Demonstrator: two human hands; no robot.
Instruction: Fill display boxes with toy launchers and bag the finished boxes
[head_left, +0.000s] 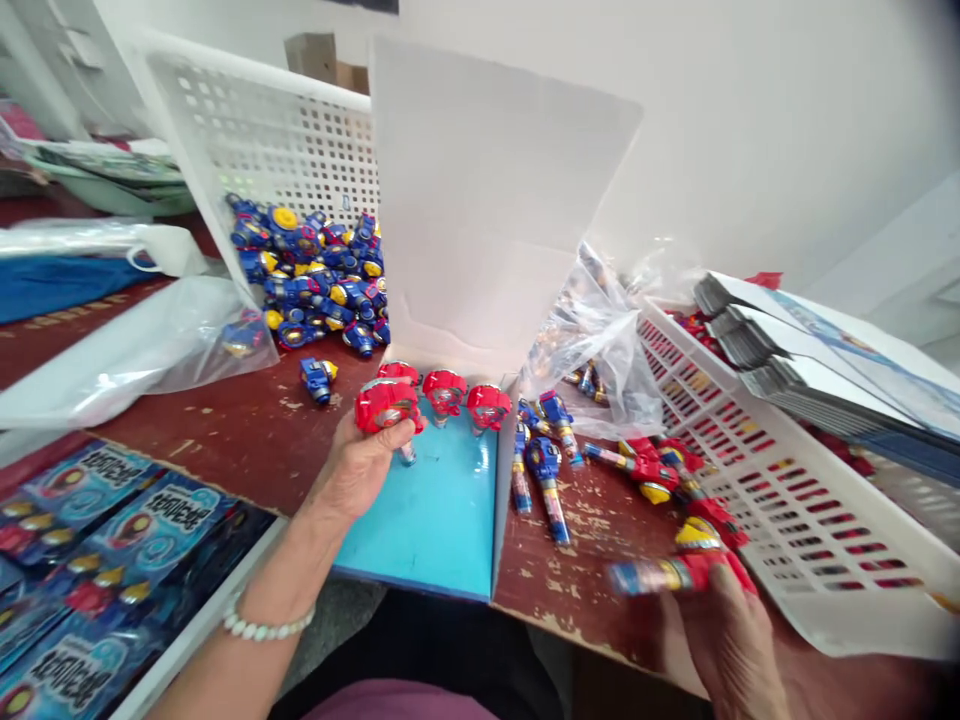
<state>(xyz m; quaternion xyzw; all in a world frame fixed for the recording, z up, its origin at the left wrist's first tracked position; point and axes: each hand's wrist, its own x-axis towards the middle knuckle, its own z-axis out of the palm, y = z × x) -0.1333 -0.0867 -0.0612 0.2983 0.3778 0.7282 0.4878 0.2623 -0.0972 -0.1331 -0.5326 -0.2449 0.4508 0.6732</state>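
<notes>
My left hand (354, 470) grips a red candy-tube toy (388, 405) by its lower part, over the near left of an open display box (427, 540) with a light blue inside. Three more red toys (444, 392) stand in a row along the back of that box. At the right, my right hand (731, 630) is closed on a red-and-yellow candy-tube toy (701, 560), its tube pointing left and smeared by motion. Beside the box lie several blue candy-tube toys (551, 480). Other red ones (649, 465) lie loose by the right basket.
A tipped white basket (262, 90) spills blue toys (315, 270) at the back left. The right basket (795, 500) carries stacked flat cardboard (825, 360). A clear plastic bag (615, 360) sits behind the box. Packed display boxes (127, 540) fill the lower left.
</notes>
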